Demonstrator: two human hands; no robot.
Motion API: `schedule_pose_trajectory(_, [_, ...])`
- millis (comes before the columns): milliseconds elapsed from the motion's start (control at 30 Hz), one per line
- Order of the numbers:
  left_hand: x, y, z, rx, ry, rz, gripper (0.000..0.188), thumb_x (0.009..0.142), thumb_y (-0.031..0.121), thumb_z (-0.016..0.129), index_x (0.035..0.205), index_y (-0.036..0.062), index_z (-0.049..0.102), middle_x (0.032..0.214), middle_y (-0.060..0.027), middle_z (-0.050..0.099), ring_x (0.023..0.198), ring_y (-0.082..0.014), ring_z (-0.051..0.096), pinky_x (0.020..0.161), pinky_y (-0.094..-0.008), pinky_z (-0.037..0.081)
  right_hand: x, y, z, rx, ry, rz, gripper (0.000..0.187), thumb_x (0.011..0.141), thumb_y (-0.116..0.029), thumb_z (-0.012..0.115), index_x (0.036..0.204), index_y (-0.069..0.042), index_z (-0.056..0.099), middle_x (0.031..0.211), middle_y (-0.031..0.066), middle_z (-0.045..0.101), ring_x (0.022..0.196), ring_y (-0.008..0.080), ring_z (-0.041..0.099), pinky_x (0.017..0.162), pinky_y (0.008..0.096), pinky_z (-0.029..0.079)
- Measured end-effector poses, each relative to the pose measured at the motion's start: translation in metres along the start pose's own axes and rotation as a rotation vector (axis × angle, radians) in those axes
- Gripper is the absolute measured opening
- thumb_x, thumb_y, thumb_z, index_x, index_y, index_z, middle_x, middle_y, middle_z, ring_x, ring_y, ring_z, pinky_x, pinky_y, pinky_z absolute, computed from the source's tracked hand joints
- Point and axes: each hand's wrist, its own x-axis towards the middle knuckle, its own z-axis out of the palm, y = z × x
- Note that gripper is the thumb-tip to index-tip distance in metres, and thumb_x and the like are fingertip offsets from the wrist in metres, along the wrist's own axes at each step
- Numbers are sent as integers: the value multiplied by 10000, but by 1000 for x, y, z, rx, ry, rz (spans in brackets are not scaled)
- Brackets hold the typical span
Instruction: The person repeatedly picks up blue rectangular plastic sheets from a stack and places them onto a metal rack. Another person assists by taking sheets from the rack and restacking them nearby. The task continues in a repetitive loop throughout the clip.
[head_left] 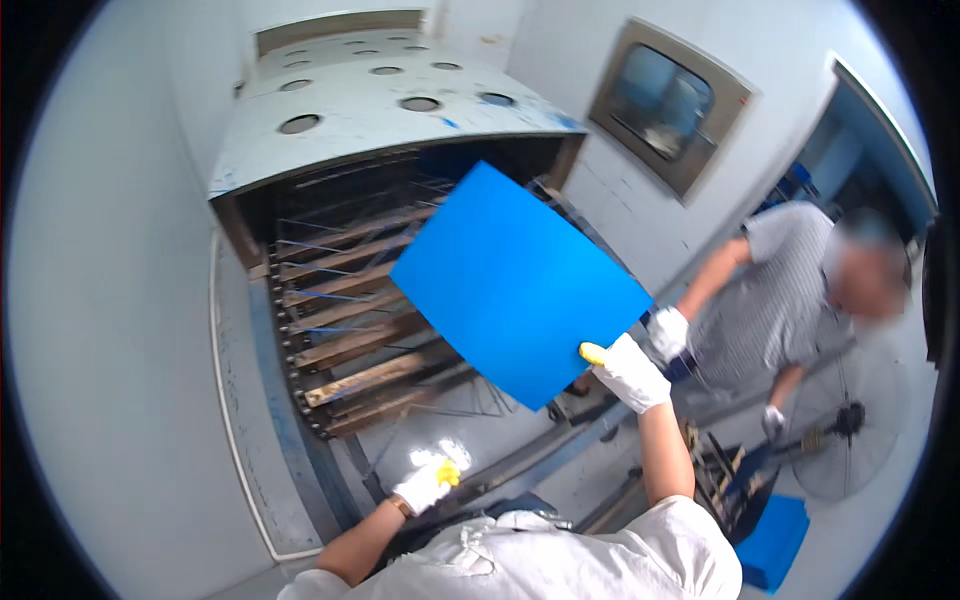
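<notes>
A flat, bright blue sheet (515, 280) is held up at a tilt in front of me. My right hand (632, 374), in a white glove with yellow fingertips, grips its lower right edge, thumb over the face. Lower down on the left, my left hand (428, 485) wears the same kind of glove. Its fingers are curled in, with nothing visible in them, well apart from the sheet. Close to the sheet's right corner is a co-worker's white-gloved hand (668, 333); whether it touches the sheet I cannot tell.
Behind the sheet, a slatted conveyor (365, 340) runs under a pale hood (350, 110) with round holes. The co-worker (760, 290) stands at the right near a large fan (845, 425). More blue sheets (775, 540) lie at the lower right. A framed window (660, 105) is in the wall.
</notes>
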Motion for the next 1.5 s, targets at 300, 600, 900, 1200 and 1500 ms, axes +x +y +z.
schedule_pose_trajectory(300, [46, 152, 90, 532, 98, 715, 451, 880, 357, 349, 1216, 56, 336, 1216, -129, 398, 1071, -289, 423, 939, -403, 318, -127, 56, -19, -480, 78, -473, 336, 732, -143, 461, 1046, -74, 559, 1079, 106, 537, 1012, 264, 494, 886, 333, 362])
schedule_pose_trajectory(600, [79, 187, 249, -595, -396, 468, 452, 889, 310, 330, 1266, 72, 261, 1254, -125, 362, 1132, -277, 371, 966, -403, 288, -237, 88, -73, -773, 315, -453, 319, 668, -168, 540, 980, -112, 582, 1003, 89, 557, 968, 273, 509, 861, 363, 381])
schedule_pose_trajectory(900, [167, 98, 367, -441, -513, 170, 418, 843, 374, 414, 1161, 104, 384, 1189, -100, 420, 1085, -265, 413, 941, -419, 307, -365, 158, -120, -266, 428, 32, 428, 714, -87, 459, 1140, -59, 487, 1154, 104, 496, 1028, 256, 488, 891, 308, 364])
schedule_pose_trajectory(1200, [161, -10, 428, -559, -234, -293, 501, 835, 463, 386, 1117, 53, 437, 1134, -95, 485, 1018, -232, 476, 843, -386, 406, -454, 200, -127, 60, 795, 405, 318, 813, -146, 499, 1130, -132, 512, 978, 113, 584, 697, 193, 542, 671, 259, 427])
schedule_pose_trajectory(1500, [113, -168, 298, -427, -126, -875, 383, 841, 371, 419, 1009, 30, 467, 1089, -141, 492, 990, -282, 479, 792, -449, 423, -462, 247, -107, -90, 835, 492, 318, 815, -255, 472, 995, -4, 548, 852, 210, 572, 753, 325, 552, 665, 339, 423])
